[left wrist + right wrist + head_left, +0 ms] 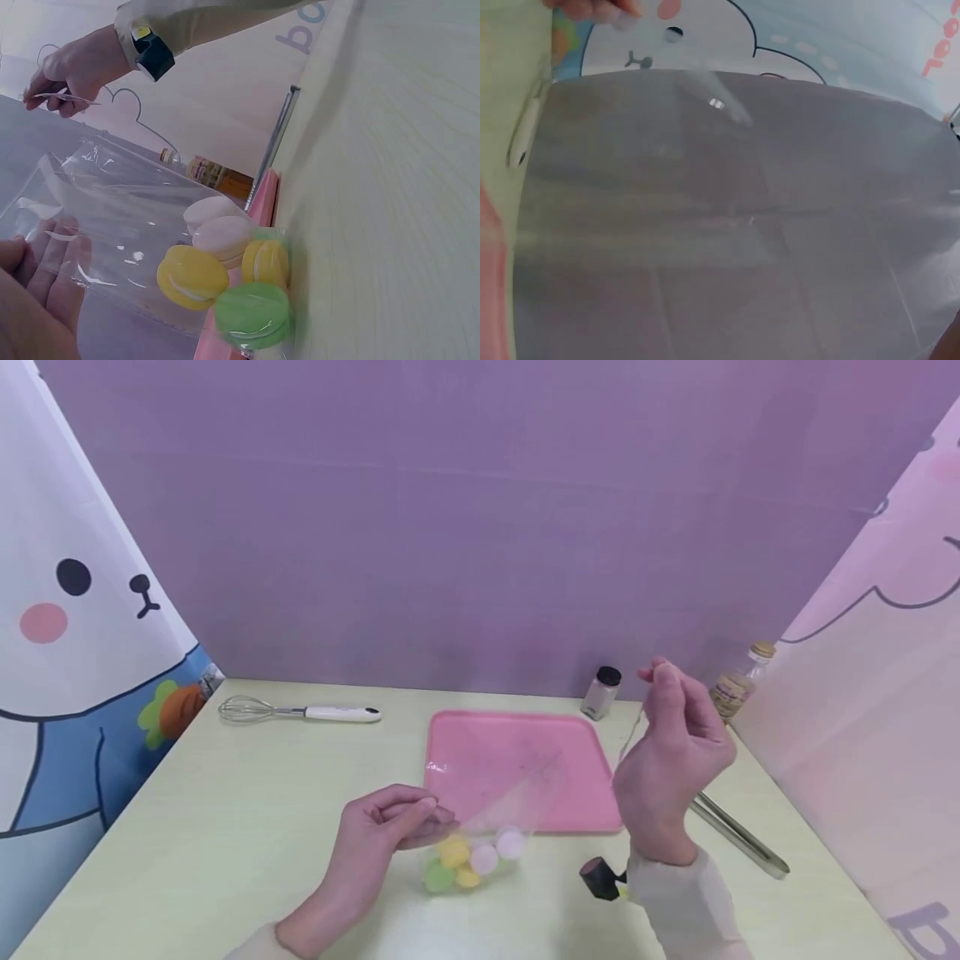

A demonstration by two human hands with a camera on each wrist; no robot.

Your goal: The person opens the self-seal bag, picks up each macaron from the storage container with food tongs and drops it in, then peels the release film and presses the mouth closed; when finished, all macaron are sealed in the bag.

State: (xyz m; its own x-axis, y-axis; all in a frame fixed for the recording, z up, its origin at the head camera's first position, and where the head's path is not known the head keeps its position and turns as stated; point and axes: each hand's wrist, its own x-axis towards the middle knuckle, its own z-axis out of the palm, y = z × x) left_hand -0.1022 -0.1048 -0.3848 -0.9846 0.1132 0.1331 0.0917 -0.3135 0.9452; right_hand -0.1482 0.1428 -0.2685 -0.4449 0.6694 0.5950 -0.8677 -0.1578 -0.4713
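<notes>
My left hand (390,827) pinches the edge of a clear plastic bag (127,202), thumb on one side and fingers on the other. Several macarons lie at the bag's bottom: a green macaron (252,315), yellow ones (192,276) and pale pink ones (223,238). The bag hangs low over the table, in front of a pink tray (517,720). Raised at the right, my right hand (678,743) pinches a thin whitish strip (69,97), away from the bag. In the right wrist view only the left fingertips (596,9) show, at the top left.
A whisk (341,714) lies at the table's back left. Behind the tray stands a small black-capped jar (601,693). Metal tongs (742,837) and a corked bottle (738,685) are at the right. Purple cloth (480,543) closes off the back.
</notes>
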